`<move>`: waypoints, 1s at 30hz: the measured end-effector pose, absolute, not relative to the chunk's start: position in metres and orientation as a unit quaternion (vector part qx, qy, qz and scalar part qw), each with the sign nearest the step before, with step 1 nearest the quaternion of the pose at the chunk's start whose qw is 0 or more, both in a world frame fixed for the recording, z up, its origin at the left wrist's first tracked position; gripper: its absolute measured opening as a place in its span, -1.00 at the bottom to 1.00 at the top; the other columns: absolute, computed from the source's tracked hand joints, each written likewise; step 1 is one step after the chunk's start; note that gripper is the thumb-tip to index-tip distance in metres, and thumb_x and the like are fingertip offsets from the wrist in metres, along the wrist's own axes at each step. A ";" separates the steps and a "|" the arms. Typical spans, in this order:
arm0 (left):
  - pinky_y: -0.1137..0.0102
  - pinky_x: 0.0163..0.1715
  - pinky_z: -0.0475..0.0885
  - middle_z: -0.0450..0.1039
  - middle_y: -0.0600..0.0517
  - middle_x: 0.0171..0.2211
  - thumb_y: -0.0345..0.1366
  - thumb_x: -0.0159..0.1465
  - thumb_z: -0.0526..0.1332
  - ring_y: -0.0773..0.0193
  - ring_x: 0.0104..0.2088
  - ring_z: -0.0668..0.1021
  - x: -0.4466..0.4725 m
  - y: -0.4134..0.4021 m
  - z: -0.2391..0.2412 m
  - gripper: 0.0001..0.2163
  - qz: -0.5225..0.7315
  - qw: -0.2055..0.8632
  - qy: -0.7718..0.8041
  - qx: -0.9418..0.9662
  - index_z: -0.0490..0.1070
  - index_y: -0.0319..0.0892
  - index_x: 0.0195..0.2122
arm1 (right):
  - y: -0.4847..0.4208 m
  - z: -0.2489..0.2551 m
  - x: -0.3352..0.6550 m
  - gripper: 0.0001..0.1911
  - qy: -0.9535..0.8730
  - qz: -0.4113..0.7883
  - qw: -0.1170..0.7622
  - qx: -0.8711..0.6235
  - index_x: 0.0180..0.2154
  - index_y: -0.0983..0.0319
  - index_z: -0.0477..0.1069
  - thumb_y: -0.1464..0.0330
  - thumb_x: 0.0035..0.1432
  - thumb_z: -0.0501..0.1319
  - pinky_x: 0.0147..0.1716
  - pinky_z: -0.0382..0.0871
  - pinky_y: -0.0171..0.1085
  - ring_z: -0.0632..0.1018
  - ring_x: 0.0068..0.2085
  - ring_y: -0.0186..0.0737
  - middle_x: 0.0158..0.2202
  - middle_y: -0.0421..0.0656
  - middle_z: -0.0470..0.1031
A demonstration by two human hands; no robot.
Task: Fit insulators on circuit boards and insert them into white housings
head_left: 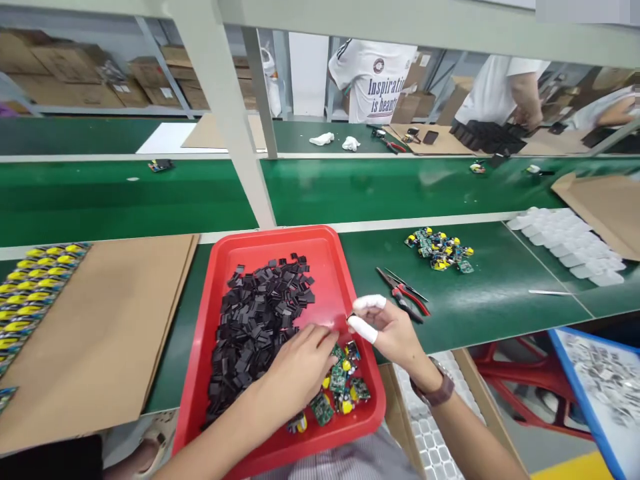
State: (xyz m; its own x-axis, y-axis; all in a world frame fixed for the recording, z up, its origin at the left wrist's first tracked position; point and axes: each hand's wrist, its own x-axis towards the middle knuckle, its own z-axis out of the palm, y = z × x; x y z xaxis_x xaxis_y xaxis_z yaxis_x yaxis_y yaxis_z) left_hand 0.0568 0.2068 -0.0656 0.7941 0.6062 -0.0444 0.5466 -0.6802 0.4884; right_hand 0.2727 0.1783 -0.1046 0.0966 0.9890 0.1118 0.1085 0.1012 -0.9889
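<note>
A red tray [327,250] holds a heap of small black pieces [255,313] on its left and several small green circuit boards with yellow parts [339,380] at its lower right. My left hand [300,363] reaches into the tray between the two heaps, with bent fingers beside the boards; its fingertips are partly hidden, so what they grip cannot be made out. My right hand [390,328] is above the tray's right rim. White finger covers are on its thumb and forefinger, which pinch a small dark piece [351,319], mostly hidden.
Red-handled pliers [407,299] and tweezers [403,283] lie right of the tray, before a pile of circuit boards [440,250]. White plastic pieces [570,243] sit farther right. Cardboard [100,320] and rows of yellow-topped boards [37,287] lie left. Co-workers stand across the green belt [350,190].
</note>
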 end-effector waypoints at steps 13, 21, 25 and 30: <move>0.42 -0.27 0.49 0.64 0.07 -0.33 -0.37 0.37 0.25 0.28 -0.34 0.63 0.098 0.197 -0.049 -0.88 0.266 0.481 0.411 0.727 0.61 -0.12 -0.20 | 0.156 -0.097 0.278 -0.78 -0.583 0.382 0.582 -0.419 -0.08 0.12 0.53 0.50 0.29 0.30 -0.13 0.47 -0.21 0.56 -0.15 -0.21 -0.17 -0.13 0.52; 0.24 0.01 0.53 0.62 -0.02 -0.06 -0.22 0.45 0.16 0.18 -0.08 0.64 0.071 0.208 -0.048 -0.78 0.187 0.417 0.451 0.766 0.56 -0.07 0.00 | 0.138 -0.103 0.304 -0.70 -0.514 0.361 0.637 -0.447 -0.08 0.08 0.58 0.56 0.25 0.30 -0.19 0.56 -0.23 0.63 -0.20 -0.20 -0.19 -0.14 0.62; 0.04 0.10 0.50 0.61 -0.11 -0.02 -0.26 0.38 0.22 -0.02 0.01 0.62 0.066 0.202 -0.067 -0.77 0.068 0.309 0.417 0.852 0.57 -0.11 0.01 | 0.132 -0.099 0.313 -0.74 -0.510 0.336 0.636 -0.472 -0.14 0.09 0.63 0.55 0.22 0.33 -0.21 0.57 -0.29 0.64 -0.24 -0.22 -0.22 -0.14 0.63; 0.11 -0.03 0.62 0.65 -0.15 -0.06 -0.34 0.30 0.18 -0.10 -0.05 0.68 0.060 0.205 -0.117 -0.65 0.062 0.240 0.419 0.874 0.59 -0.06 0.07 | 0.137 -0.113 0.295 -0.88 -0.494 0.358 0.649 -0.455 -0.23 0.13 0.63 0.45 0.25 0.32 -0.23 0.57 -0.29 0.65 -0.26 -0.18 -0.29 -0.10 0.64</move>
